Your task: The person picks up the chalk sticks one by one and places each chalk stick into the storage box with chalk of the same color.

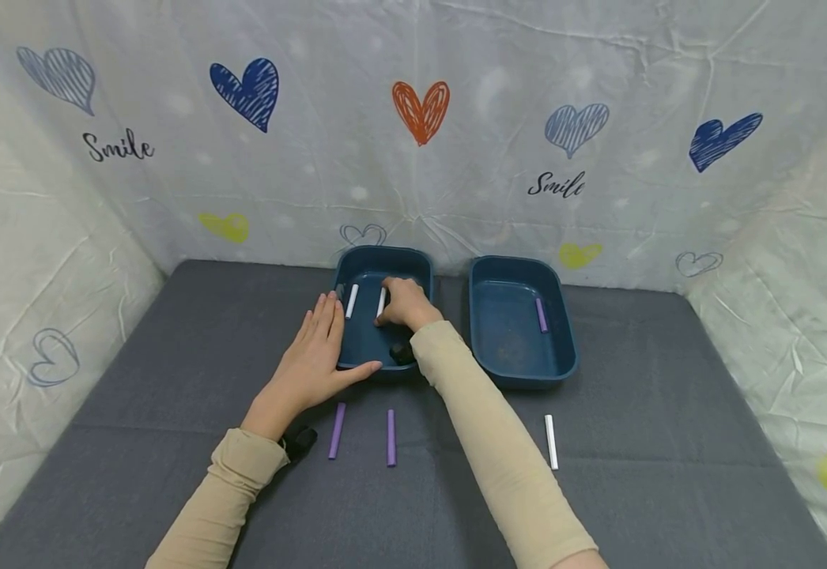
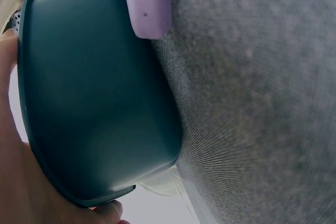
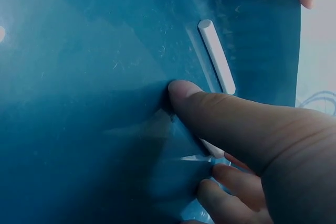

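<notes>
Inside the left blue tray (image 1: pixel 367 338), my right hand (image 1: pixel 408 304) pinches a white chalk stick (image 1: pixel 381 302) between thumb and fingers. In the right wrist view the thumb covers most of that chalk, so only a short end shows. Beside it on the tray floor lies another white chalk stick (image 3: pixel 218 56), which nothing touches. My left hand (image 1: pixel 310 363) rests on the tray's left rim with fingers straight, its thumb spread along the near rim. The left wrist view shows the tray's outer wall (image 2: pixel 94 87) against this hand.
Two purple chalk sticks, one (image 1: pixel 337 431) left of the other (image 1: pixel 391 438), lie on the grey cloth (image 1: pixel 442 506) before the left tray. A second blue tray (image 1: pixel 509 336) at right holds a purple chalk (image 1: pixel 541 315). Nearer lies a white chalk (image 1: pixel 552 442). A patterned curtain (image 1: pixel 342 182) hangs behind.
</notes>
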Demonstrator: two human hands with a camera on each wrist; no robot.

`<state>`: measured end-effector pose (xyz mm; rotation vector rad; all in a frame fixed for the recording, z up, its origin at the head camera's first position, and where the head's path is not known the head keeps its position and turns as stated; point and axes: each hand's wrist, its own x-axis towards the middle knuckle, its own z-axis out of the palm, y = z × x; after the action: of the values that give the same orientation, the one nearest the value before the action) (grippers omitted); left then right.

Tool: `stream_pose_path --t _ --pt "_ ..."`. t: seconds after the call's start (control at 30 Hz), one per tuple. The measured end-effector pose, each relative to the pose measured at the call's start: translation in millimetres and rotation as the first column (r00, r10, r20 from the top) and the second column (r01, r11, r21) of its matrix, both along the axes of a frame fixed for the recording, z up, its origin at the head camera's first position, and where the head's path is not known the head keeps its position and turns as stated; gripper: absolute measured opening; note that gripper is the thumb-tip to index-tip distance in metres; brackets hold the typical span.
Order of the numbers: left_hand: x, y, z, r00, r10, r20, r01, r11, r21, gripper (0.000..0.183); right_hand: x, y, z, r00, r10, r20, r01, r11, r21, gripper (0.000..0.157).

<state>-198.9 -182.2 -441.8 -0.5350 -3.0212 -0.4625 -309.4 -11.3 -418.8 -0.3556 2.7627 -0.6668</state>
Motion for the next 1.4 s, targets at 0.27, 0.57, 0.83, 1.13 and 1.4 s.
stream_pose_path --t 0.27,0.57,0.83,1.13,1.4 --pt "0.0 0.4 -0.9 1.000 -0.003 -0.001 0.003 1.000 -0.001 0.121 -3.6 0.0 -0.6 1.000 0.022 -0.001 -0.022 1.000 0.008 0.078" --pt "0.7 1.5 -1.8 1.000 -0.002 0.009 0.002 1.000 0.003 0.121 -3.6 4.8 5.9 0.999 0.031 0.019 -0.030 0.999 -0.043 0.078" --pt "1.2 0.4 -2.5 1.000 0.004 0.007 -0.004 1.000 -0.005 0.120 5.5 6.6 30.0 0.999 0.028 -0.042 -0.030 0.999 -0.037 0.073" --pt "-0.2 -1.0 -2.7 1.000 0.001 -0.003 -0.001 1.000 -0.011 0.121 20.2 18.4 55.6 0.997 0.007 -0.082 -0.012 0.998 -0.063 0.072" --pt "-0.2 -0.2 -1.6 1.000 -0.005 -0.007 0.005 1.000 -0.005 0.121 34.9 37.8 71.9 0.989 0.023 -0.146 -0.042 0.992 -0.122 0.069"
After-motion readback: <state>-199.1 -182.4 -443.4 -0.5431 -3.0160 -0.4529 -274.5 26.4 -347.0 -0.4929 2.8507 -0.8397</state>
